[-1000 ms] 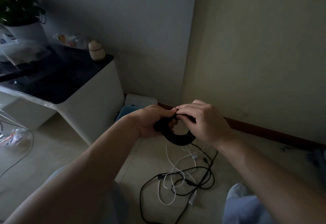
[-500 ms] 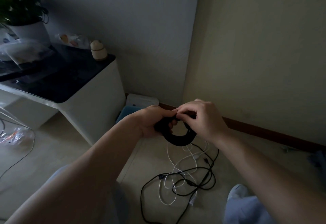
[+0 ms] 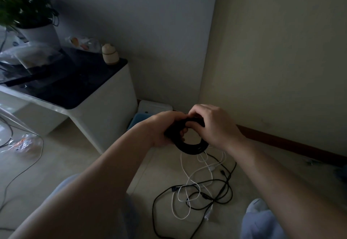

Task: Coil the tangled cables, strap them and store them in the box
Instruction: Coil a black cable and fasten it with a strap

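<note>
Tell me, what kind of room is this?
Probably a corner of a room at home. A potted plant stands on a white table, a wooden skirting board runs along the wall, and tangled cables lie on the floor below the black coil that the left hand and right hand grip.

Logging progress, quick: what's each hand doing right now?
Left hand: closed, holding the coiled black cable.
Right hand: closed, fingers pinching the top of the same coil.
</note>
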`<state>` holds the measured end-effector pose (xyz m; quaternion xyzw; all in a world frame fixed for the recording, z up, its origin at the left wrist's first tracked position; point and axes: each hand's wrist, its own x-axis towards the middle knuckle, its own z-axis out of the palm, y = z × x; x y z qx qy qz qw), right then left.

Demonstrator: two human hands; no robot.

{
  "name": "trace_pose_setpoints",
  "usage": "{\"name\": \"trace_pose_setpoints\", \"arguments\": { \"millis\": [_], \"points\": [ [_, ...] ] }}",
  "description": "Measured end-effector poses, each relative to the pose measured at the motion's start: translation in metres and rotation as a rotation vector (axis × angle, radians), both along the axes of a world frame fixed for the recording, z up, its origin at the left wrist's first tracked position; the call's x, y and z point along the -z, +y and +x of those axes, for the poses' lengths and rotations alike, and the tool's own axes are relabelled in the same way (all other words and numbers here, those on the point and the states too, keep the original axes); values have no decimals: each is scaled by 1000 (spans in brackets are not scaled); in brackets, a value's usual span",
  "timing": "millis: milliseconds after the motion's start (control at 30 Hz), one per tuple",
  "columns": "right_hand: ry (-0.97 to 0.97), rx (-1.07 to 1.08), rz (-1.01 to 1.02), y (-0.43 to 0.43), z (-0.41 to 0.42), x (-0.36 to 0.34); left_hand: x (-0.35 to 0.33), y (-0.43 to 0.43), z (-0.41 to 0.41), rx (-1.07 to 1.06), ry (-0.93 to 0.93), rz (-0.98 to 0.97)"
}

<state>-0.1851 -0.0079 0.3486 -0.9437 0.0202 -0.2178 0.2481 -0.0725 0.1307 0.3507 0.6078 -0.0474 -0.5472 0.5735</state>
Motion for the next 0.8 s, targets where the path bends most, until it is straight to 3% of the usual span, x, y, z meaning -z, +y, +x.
{"name": "trace_pose_setpoints", "arguments": {
  "millis": [333, 633, 800],
  "points": [
    [130, 12, 393, 0, 1, -1, 2, 8, 4, 5, -96, -26],
    [54, 1, 274, 6, 7, 1, -1, 15, 3, 23, -144, -42],
    [237, -54, 369, 7, 20, 5, 5, 23, 13, 6, -255, -2]
  ]
}}
